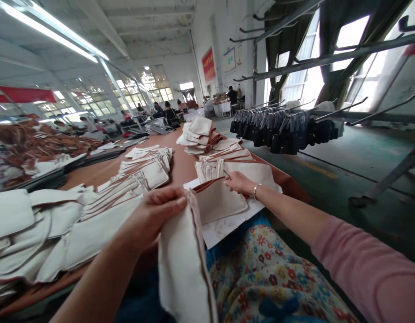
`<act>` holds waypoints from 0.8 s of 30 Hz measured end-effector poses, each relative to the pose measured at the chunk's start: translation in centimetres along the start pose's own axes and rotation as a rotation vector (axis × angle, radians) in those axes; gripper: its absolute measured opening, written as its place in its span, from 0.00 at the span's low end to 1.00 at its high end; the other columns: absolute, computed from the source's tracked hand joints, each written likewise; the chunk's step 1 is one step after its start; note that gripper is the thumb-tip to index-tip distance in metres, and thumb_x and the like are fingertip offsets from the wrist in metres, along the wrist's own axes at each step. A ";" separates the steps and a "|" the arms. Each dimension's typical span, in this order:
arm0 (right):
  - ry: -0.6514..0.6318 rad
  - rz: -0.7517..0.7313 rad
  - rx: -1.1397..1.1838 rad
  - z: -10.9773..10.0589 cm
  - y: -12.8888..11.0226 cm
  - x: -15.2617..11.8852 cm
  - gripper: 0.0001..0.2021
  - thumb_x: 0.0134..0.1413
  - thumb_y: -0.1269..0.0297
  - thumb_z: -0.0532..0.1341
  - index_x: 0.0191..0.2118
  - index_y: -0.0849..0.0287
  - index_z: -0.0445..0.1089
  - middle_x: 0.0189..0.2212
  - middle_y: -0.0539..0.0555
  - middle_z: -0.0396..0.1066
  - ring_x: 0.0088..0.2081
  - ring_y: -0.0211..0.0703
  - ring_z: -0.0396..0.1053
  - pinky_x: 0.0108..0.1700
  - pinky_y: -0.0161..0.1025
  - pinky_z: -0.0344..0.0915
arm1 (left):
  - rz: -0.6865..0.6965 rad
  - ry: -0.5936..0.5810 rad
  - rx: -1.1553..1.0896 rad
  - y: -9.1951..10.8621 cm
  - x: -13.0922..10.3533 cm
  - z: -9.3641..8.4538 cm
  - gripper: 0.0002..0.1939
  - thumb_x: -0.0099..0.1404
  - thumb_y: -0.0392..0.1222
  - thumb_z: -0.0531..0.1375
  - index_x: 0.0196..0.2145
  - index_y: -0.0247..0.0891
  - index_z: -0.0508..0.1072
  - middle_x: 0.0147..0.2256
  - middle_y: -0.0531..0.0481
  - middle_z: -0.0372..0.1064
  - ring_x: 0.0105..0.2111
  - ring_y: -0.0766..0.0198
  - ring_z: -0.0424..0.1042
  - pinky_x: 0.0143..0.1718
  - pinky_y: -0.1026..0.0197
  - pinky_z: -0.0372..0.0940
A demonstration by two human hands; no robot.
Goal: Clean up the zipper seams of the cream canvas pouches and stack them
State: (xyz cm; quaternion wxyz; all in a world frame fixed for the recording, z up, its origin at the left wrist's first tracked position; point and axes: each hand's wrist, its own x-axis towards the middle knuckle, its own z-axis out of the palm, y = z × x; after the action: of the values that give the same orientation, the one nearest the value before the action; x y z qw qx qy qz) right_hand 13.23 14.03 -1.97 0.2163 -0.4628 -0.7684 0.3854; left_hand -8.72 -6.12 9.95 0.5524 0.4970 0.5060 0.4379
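My left hand (165,204) pinches the top corner of a cream fabric bag piece (182,264) with dark-edged seams, which hangs down in front of my lap. My right hand (239,183) is closed around a thin dark tool (226,174); only its tip shows, so its kind is unclear. Just below that hand, another cream piece with a brown inner edge (222,202) lies on a white sheet (216,233). Right behind it is a row of overlapping cream pieces (257,172).
A brown-covered table (182,168) carries several cream pieces in a row (150,172) and a loose heap (56,220) at left. Farther back stands another cream stack (197,132). A metal rack with black bags (284,132) is at right. Several people sit in the background.
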 end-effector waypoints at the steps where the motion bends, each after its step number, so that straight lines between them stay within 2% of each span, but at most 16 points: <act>1: 0.009 -0.020 0.035 -0.6 -0.8 -1.3 0.11 0.62 0.65 0.59 0.47 0.66 0.70 0.37 0.59 0.75 0.31 0.39 0.74 0.22 0.28 0.65 | -0.010 -0.056 0.027 -0.5 0.3 1.3 0.13 0.60 0.43 0.68 0.40 0.33 0.77 0.32 0.49 0.74 0.27 0.66 0.71 0.28 0.67 0.65; 3: -0.010 -0.090 0.136 -1.6 -2.1 -4.6 0.13 0.63 0.66 0.56 0.50 0.62 0.69 0.42 0.58 0.75 0.32 0.37 0.75 0.19 0.25 0.62 | -0.007 -0.163 0.101 -1.7 0.8 3.6 0.13 0.60 0.45 0.68 0.39 0.34 0.78 0.34 0.47 0.76 0.30 0.64 0.72 0.31 0.67 0.64; 5: -0.085 -0.203 0.329 -2.3 -3.1 -8.4 0.14 0.60 0.67 0.58 0.51 0.61 0.69 0.46 0.57 0.75 0.33 0.35 0.74 0.21 0.25 0.63 | 0.022 -0.247 0.172 -2.6 1.2 5.3 0.12 0.62 0.46 0.66 0.38 0.34 0.79 0.35 0.47 0.75 0.34 0.62 0.71 0.36 0.65 0.63; 8: -0.233 -0.290 0.555 -2.5 -4.0 -13.2 0.16 0.55 0.67 0.63 0.50 0.63 0.70 0.45 0.58 0.74 0.32 0.34 0.72 0.27 0.27 0.65 | 0.047 -0.325 0.251 -3.6 1.5 6.5 0.12 0.64 0.47 0.63 0.36 0.34 0.78 0.33 0.49 0.73 0.36 0.61 0.69 0.40 0.65 0.62; 10: -0.292 -0.292 0.592 -2.2 -4.0 -14.9 0.16 0.54 0.65 0.64 0.48 0.64 0.70 0.40 0.56 0.74 0.30 0.33 0.69 0.29 0.29 0.65 | 0.038 -0.331 0.274 -4.0 1.6 6.8 0.12 0.65 0.47 0.63 0.38 0.34 0.78 0.33 0.49 0.72 0.36 0.61 0.68 0.39 0.64 0.62; 13: -0.232 -0.316 0.586 -1.2 -3.4 -15.3 0.11 0.53 0.63 0.66 0.40 0.63 0.70 0.32 0.51 0.71 0.30 0.34 0.65 0.32 0.31 0.64 | 0.012 -0.286 0.295 -4.4 1.7 6.9 0.14 0.65 0.49 0.62 0.39 0.35 0.78 0.34 0.48 0.72 0.35 0.61 0.67 0.37 0.64 0.62; 16: -0.184 -0.291 0.561 -0.5 -2.8 -14.7 0.09 0.53 0.63 0.66 0.35 0.63 0.69 0.28 0.49 0.67 0.29 0.34 0.62 0.32 0.31 0.60 | 0.008 -0.210 0.323 -4.8 1.9 7.2 0.14 0.64 0.49 0.62 0.38 0.35 0.76 0.33 0.49 0.72 0.33 0.62 0.66 0.33 0.66 0.61; 20: -0.190 -0.241 0.520 -0.4 -2.9 -14.3 0.05 0.55 0.66 0.63 0.36 0.63 0.71 0.26 0.48 0.66 0.27 0.32 0.60 0.30 0.31 0.58 | 0.064 -0.102 0.390 -4.7 1.7 7.6 0.11 0.63 0.47 0.63 0.34 0.35 0.74 0.28 0.53 0.68 0.29 0.66 0.63 0.29 0.68 0.58; 24: -0.214 -0.226 0.531 -0.7 -3.4 -14.3 0.04 0.58 0.68 0.60 0.35 0.63 0.70 0.23 0.45 0.62 0.23 0.30 0.56 0.26 0.29 0.54 | 0.076 -0.065 0.415 -4.5 1.6 7.8 0.09 0.64 0.45 0.61 0.33 0.36 0.76 0.28 0.52 0.69 0.29 0.66 0.63 0.30 0.67 0.58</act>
State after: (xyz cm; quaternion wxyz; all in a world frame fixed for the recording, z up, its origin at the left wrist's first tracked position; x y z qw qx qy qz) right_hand 18.72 0.83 1.50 0.2890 -0.2582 -0.7059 0.5930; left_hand -0.89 -5.95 5.27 0.4374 0.6326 0.5482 0.3285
